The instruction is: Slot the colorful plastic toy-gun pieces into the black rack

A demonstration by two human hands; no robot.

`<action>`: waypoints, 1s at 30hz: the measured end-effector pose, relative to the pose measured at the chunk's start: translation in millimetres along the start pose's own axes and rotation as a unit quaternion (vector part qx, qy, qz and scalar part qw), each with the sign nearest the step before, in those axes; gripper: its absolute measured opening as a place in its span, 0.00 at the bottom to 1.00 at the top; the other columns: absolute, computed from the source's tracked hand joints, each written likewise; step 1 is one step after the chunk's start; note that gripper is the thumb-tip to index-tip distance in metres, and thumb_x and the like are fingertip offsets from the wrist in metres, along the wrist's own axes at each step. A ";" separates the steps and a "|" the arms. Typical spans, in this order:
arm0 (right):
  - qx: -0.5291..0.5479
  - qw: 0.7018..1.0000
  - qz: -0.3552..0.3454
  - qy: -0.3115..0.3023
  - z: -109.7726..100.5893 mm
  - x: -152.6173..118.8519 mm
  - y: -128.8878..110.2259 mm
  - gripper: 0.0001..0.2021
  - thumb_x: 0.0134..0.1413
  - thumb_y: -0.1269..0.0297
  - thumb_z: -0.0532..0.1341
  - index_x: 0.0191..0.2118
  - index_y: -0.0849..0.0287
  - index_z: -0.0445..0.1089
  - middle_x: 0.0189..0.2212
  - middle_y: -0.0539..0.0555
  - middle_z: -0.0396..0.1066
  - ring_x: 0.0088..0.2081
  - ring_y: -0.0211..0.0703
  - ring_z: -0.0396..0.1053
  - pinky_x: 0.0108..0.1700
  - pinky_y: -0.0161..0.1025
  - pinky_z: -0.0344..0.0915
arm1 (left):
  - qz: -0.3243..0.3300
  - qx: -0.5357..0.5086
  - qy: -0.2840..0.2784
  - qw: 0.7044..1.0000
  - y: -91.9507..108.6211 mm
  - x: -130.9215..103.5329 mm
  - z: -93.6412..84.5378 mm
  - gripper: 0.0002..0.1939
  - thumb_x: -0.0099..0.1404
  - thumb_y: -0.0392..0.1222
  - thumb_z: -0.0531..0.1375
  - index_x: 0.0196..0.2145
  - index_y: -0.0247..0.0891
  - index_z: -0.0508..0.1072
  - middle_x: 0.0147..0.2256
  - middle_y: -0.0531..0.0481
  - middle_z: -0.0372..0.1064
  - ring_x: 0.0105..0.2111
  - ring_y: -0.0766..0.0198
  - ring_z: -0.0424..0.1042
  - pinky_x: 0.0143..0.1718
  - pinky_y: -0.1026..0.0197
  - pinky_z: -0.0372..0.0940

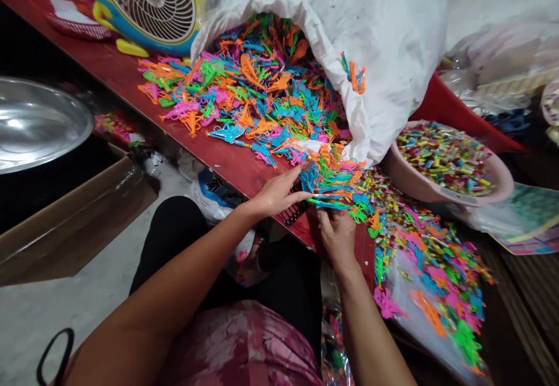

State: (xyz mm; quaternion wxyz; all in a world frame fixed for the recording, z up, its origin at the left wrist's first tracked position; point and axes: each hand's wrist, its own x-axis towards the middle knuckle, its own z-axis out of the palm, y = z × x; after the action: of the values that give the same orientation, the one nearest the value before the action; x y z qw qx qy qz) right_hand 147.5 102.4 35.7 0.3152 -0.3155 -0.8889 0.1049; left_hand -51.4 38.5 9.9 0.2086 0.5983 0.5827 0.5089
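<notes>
While the left hand (273,195) reaches in from the left with its thumb and forefinger spread apart, its fingertips meet the near left side of a bundle of small plastic toy pieces (334,179) at the centre of the frame. The pieces are blue, green, orange and pink, many of them lying roughly side by side. Just below the bundle, the right hand (338,237) has its fingers bent at the near edge of the pieces; whether it pinches any of them I cannot tell. Partly under the left hand shows a black perforated item (293,210).

The bundle is over the red desk (238,167), which runs diagonally from the upper left. Behind it, a loose pile of similar pieces (262,98) spills from the open mouth of a large white sack (388,36). At the upper left stand a yellow and blue fan (152,2) and, beside it, a red basket (81,28). Right of the sack, a pink basin (408,179) holds many small multicoloured bits. More pieces are strewn at the lower right, some on a clear plastic sheet (408,284). At the left edge of the frame, a shiny metal bowl (41,124) sits above a cardboard box (82,234).
</notes>
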 end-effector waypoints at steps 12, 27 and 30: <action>-0.128 0.990 -0.011 -0.053 5.0 6.4 -9.4 0.13 0.66 0.61 0.51 0.33 0.59 0.68 0.27 0.56 0.70 0.28 0.43 0.65 0.32 0.38 0.57 | -0.083 -0.003 -0.014 0.996 12.3 2.5 -6.8 0.33 0.73 0.56 0.46 0.69 0.38 0.53 0.69 0.45 0.52 0.68 0.55 0.55 0.68 0.52 0.52; -0.190 0.968 0.107 -0.125 10.5 3.2 -19.5 0.13 0.64 0.64 0.54 0.38 0.62 0.75 0.30 0.59 0.76 0.30 0.44 0.72 0.30 0.36 0.53 | 0.210 0.210 0.210 0.931 56.3 -11.0 9.0 0.13 0.63 0.51 0.65 0.41 0.41 0.76 0.38 0.48 0.74 0.39 0.60 0.70 0.43 0.55 0.60; -0.196 0.963 0.132 -0.130 11.2 7.7 -25.9 0.13 0.65 0.65 0.54 0.39 0.62 0.75 0.30 0.60 0.77 0.30 0.44 0.72 0.30 0.37 0.52 | 0.206 0.229 0.196 0.931 61.9 -4.7 13.5 0.07 0.66 0.45 0.63 0.38 0.40 0.76 0.33 0.51 0.74 0.35 0.61 0.69 0.41 0.55 0.57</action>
State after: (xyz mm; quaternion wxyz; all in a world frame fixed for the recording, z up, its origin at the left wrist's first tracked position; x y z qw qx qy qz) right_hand 123.0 87.2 40.8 0.1123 -0.4692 -0.8759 0.0088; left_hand -8.9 24.4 55.0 -0.1621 0.6250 0.5764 0.5008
